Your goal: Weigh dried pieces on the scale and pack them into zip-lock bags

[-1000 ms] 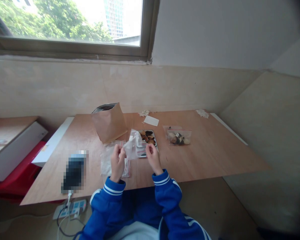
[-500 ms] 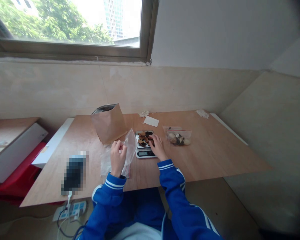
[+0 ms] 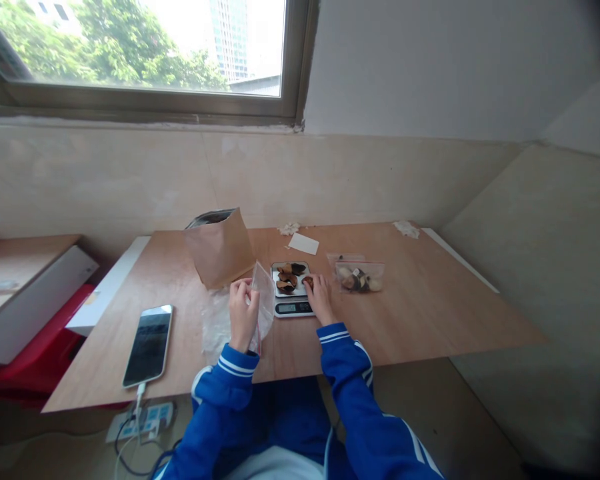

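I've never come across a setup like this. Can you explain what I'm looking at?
There is no robot here: a person works with two bare hands, filmed by a camera worn on the head, looking forward and down. The left hand holds a clear plastic bag. The right hand has its fingertips at one of the curled brown pieces on a small scale; whether it grips the piece is unclear. Also on the wooden table are a phone, a brown paper bag, a white card and a filled zip bag.
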### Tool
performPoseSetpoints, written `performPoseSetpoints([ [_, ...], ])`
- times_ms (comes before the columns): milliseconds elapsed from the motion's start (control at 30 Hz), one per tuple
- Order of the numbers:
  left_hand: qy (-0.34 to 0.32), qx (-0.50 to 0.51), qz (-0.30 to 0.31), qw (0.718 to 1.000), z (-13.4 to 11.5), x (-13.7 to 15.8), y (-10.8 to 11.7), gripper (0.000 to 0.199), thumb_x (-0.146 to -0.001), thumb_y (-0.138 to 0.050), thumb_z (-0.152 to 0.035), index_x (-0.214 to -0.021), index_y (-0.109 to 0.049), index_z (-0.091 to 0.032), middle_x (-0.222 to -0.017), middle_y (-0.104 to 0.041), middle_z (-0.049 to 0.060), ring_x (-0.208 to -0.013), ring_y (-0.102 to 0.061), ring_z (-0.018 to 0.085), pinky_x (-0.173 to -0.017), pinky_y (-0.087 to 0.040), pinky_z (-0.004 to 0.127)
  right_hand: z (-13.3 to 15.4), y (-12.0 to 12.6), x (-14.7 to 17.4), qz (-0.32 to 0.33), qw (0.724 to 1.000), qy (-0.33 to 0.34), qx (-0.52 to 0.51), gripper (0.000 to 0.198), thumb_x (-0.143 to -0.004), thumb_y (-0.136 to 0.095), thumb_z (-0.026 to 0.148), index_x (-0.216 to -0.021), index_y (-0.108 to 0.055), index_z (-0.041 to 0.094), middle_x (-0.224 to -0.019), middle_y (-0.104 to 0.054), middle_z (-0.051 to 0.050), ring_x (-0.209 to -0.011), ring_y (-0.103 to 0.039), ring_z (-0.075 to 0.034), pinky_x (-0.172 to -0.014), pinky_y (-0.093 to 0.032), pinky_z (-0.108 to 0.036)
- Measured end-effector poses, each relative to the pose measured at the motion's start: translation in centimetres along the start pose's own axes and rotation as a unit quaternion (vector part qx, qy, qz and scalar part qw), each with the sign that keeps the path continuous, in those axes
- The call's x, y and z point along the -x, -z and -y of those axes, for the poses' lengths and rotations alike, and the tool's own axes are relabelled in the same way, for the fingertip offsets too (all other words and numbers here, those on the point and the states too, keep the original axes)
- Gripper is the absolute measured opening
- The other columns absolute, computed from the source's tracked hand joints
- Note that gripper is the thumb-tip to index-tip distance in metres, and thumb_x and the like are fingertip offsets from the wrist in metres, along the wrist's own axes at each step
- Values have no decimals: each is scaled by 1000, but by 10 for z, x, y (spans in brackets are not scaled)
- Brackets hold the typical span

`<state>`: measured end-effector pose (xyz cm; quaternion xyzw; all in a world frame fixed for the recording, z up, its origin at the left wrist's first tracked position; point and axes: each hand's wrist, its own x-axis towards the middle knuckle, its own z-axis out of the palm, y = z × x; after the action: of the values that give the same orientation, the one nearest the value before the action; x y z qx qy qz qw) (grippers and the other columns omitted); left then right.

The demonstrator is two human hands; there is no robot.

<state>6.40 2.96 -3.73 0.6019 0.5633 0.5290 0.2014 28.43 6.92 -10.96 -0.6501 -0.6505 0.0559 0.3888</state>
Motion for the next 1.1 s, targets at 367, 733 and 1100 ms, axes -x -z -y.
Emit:
performPoseSetpoints([
  [367,-10,-16,27,999,2,8,-11,11,-85,-44,-21,-88,-55,-19,-101,-55,9,-98,-55,23,-89,-45,39,118,20,11,35,919,-91,-383,27,-84,-59,39,-103,-57,20,-88,-61,-4,-75,-59,-16,-66,-52,-28],
  [733,33,13,8,999,9,14,-4,21,-90,-37,-27,-98,-55,-19,-106,-58,10,-103,-55,24,-89,-45,42,112,34,1,35,967,36,-251,21,-93,-44,27,-103,-61,21,-102,-57,-7,-79,-57,-15,-73,-51,-30],
  [1100,44,38,-7,998,6,13,-2,21,-90,-40,-28,-98,-57,-19,-107,-58,10,-103,-55,24,-85,-46,39,49,-20,0,73,995,65,18,30,-87,-58,31,-115,-63,22,-117,-54,-12,-113,-49,-29,-96,-43,-43],
])
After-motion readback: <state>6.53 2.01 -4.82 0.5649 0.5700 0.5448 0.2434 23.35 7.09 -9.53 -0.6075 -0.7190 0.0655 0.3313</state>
